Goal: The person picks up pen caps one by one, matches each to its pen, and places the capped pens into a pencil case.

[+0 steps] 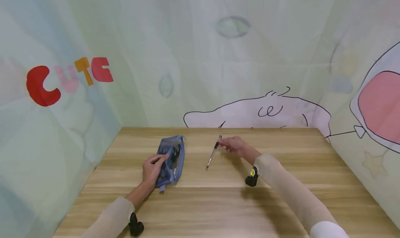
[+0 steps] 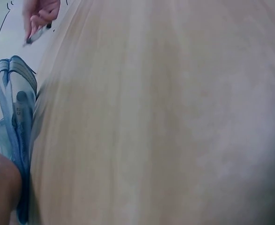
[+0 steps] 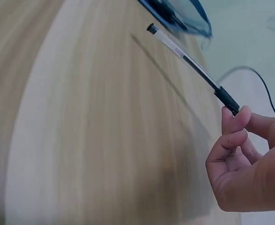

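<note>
A blue mesh pencil case (image 1: 163,146) lies unzipped on the wooden table, with several dark and clear pens (image 1: 175,156) inside it. The fingers of my left hand (image 1: 153,166) grip its left side; the left wrist view shows the blue zipped edge (image 2: 20,154) beside that hand. To the right of the case, my right hand (image 1: 234,146) pinches a clear-barrelled gel pen (image 3: 193,65) with thumb and fingertips near its black rubber grip. The pen slants above the tabletop, casting a shadow, its black end cap (image 3: 152,28) pointing away from the hand.
The wood-grain table (image 1: 203,210) reaches back to a pale fabric backdrop (image 1: 200,74) with cartoon prints. On the left side the backdrop carries coloured letters (image 1: 43,87); a printed balloon (image 1: 381,106) is at the right.
</note>
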Demonstrator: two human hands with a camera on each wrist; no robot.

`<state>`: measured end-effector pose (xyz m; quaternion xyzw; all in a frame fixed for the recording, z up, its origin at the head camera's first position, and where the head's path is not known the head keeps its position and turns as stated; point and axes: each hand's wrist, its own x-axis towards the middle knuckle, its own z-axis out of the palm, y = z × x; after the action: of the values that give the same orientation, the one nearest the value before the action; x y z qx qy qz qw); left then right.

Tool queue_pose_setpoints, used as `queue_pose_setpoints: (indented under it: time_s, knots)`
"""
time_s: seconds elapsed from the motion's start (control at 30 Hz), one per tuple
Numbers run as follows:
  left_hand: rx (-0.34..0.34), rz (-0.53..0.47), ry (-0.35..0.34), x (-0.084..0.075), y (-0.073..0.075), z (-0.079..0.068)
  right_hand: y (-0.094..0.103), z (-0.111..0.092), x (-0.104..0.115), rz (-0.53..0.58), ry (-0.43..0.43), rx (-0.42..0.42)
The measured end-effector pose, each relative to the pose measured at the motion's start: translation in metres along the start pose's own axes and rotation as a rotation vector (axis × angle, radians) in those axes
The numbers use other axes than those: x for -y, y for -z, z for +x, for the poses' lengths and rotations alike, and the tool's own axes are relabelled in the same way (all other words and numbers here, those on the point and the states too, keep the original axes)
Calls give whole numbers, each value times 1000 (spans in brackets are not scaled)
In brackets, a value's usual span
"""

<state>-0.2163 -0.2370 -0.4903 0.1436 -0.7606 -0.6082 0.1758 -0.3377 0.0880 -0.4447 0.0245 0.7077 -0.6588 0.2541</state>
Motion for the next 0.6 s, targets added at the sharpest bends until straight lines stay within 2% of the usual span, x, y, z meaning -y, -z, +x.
queue_pose_setpoints:
  time_s: [0.3,0.6]
  knots:
    - [-8,-3,-16,-2,1,0,-77,15,-8,30,33,69]
    - [-5,-13,1,-1,-1,-4,-122,15,-12,38,104,46]
